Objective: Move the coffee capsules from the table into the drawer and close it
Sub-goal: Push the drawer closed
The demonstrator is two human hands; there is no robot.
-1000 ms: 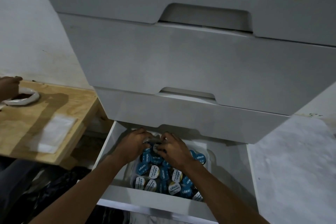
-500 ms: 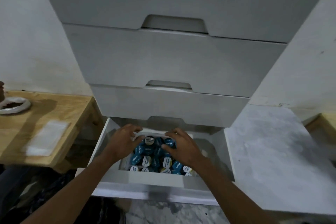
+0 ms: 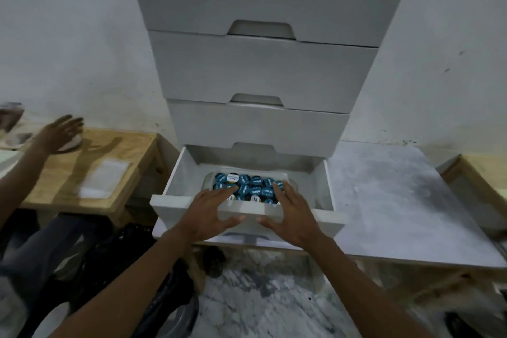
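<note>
The open drawer (image 3: 175, 202) is sitting at the bottom of the drawer unit (image 3: 260, 63), below three closed drawers. The coffee capsules (image 3: 248, 189) are lying packed together in a tray (image 3: 293, 185) inside it, toward the middle. The left hand (image 3: 211, 214) and right hand (image 3: 290, 217) are hovering spread over the drawer's front edge, side by side. The wooden table (image 3: 115, 151) is standing to the left of the unit, another person's hand (image 3: 59, 132) reaching over its far corner.

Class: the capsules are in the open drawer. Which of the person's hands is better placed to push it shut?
Neither clearly: left hand and right hand both hover open, level at the drawer front, either side of its middle. Pushing with both looks best, away from the capsules.
</note>
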